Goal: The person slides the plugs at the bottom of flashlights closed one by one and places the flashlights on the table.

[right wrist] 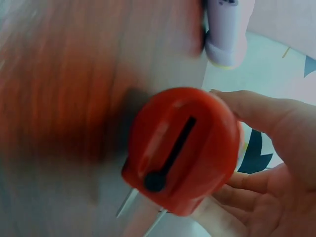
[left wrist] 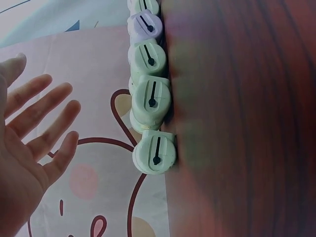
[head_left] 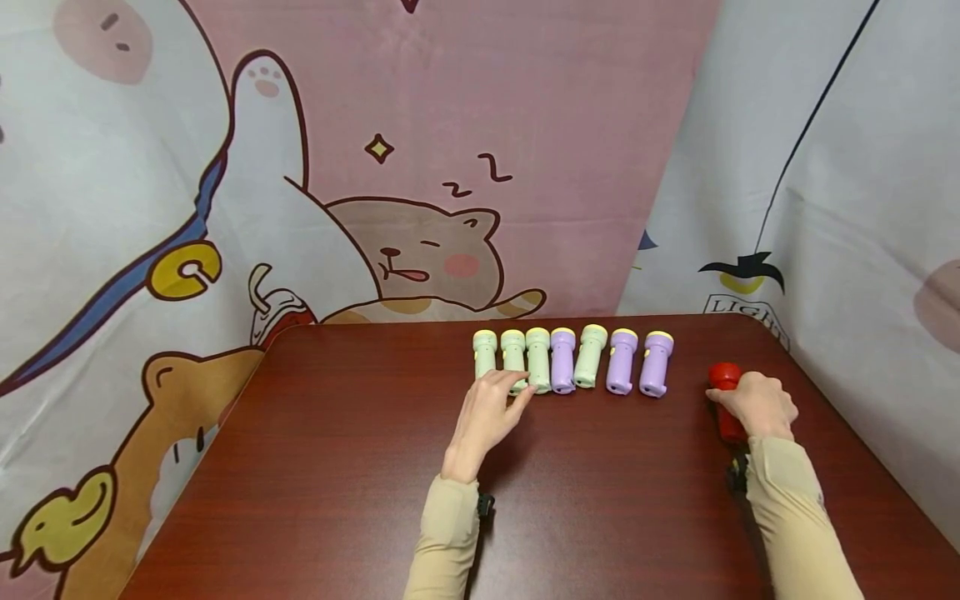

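Observation:
My left hand (head_left: 486,414) hovers over the near ends of the pale green flashlights (head_left: 537,354) at the left of a row. In the left wrist view its fingers (left wrist: 49,116) are spread and hold nothing, apart from the flashlight ends. On the right side of the table, my right hand (head_left: 763,404) grips a red flashlight (head_left: 730,425). The thumb and fingers go round its body from opposite sides in the right wrist view, where its end cap (right wrist: 185,153) with a black slot faces the camera.
Purple flashlights (head_left: 656,364) lie in the same row, mixed with the green ones, near the far edge of the dark red-brown table (head_left: 337,458). Behind the table hangs a cartoon-printed cloth (head_left: 570,167). A strap device (head_left: 486,504) sits on the left wrist.

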Demonstrator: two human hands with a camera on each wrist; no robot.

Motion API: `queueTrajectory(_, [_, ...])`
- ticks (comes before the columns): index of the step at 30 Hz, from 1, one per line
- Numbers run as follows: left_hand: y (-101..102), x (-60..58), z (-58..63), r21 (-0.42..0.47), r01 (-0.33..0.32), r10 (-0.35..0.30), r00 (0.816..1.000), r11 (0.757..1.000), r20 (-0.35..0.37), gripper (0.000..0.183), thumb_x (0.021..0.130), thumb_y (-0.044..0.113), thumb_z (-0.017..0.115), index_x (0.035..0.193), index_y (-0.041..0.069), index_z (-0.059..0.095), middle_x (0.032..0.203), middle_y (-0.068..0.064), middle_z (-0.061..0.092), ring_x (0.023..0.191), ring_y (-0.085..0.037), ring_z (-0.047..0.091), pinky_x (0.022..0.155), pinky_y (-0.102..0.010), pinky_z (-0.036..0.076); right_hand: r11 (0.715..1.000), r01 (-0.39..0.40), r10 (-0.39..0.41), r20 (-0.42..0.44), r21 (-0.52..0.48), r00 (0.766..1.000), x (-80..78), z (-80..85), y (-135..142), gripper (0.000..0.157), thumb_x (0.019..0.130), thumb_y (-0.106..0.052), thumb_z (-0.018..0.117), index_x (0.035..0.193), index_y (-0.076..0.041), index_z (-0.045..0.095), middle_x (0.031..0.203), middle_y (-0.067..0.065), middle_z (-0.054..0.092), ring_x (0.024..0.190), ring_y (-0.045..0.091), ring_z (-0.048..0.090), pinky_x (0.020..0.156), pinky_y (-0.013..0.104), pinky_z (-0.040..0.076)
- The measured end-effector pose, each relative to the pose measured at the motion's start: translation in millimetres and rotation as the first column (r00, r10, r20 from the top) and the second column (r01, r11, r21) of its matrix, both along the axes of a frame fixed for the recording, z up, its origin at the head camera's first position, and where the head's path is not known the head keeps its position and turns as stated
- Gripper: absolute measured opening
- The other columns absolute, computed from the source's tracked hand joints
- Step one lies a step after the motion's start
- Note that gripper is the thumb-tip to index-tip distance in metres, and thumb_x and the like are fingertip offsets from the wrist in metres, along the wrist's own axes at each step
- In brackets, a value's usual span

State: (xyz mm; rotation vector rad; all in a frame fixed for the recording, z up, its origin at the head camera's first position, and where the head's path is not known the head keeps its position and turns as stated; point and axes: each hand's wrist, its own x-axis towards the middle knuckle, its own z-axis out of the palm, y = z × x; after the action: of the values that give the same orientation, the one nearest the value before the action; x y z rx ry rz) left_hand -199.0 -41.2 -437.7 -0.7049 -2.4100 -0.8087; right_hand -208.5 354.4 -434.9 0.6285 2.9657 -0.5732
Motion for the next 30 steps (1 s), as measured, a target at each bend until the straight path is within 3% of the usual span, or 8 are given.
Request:
queueTrajectory(7, [-0.4, -1.0, -1.2, -0.003, 0.004, -0.005, 0.999, 1.0, -0.04, 0.028, 0.091, 0.033, 0.063, 0.103, 0.01, 0.072, 0.101, -0.002, 0.073, 0.096, -0.018, 0.066, 0.086, -0.03, 0.053, 1.0, -0.016, 0.016, -0.116, 0.0, 0.993, -4.1, 7.6, -16.7, 0.056, 0.083, -0.046, 0.064, 0.087, 0.009, 0.055, 0.071, 0.024, 0.055, 0.059, 0.032, 0.051, 0.048, 0.037, 0.042])
queueTrajectory(15, [-0.4, -1.7, -2.2, -0.005, 0.004, -0.005, 0.998, 1.0, -0.059, 0.026, 0.09, 0.032, 0.064, 0.103, 0.011, 0.072, 0.1, -0.002, 0.073, 0.095, -0.018, 0.067, 0.085, -0.03, 0.053, 0.999, -0.029, 0.019, -0.278, -0.03, 0.96, -7.4, 11.8, -39.9, 0.057, 0.084, -0.052, 0.062, 0.076, 0.003, 0.053, 0.065, 0.019, 0.057, 0.055, 0.028, 0.051, 0.044, 0.033, 0.044])
queueTrajectory(23, [1.6, -1.7, -2.3, -0.021, 0.0, -0.001, 1.0, 1.0, -0.016, 0.028, 0.091, 0.034, 0.063, 0.106, 0.011, 0.071, 0.103, -0.002, 0.073, 0.098, -0.018, 0.066, 0.086, -0.029, 0.053, 0.994, -0.032, -0.008, -0.358, -0.106, 0.934, -9.2, 19.1, -62.3, 0.06, 0.083, -0.053, 0.062, 0.088, 0.006, 0.058, 0.08, 0.025, 0.064, 0.06, 0.031, 0.058, 0.046, 0.034, 0.047])
queueTrajectory(30, [3.1, -0.8, -3.2, -0.018, 0.001, -0.002, 0.999, 1.0, -0.038, 0.027, 0.09, 0.032, 0.064, 0.105, 0.01, 0.071, 0.102, -0.003, 0.073, 0.096, -0.018, 0.066, 0.084, -0.03, 0.053, 0.985, -0.041, -0.026, -0.379, -0.168, 0.925, -12.5, 24.6, -85.6, 0.065, 0.083, -0.057, 0.061, 0.098, 0.007, 0.058, 0.092, 0.027, 0.063, 0.073, 0.034, 0.06, 0.053, 0.035, 0.051])
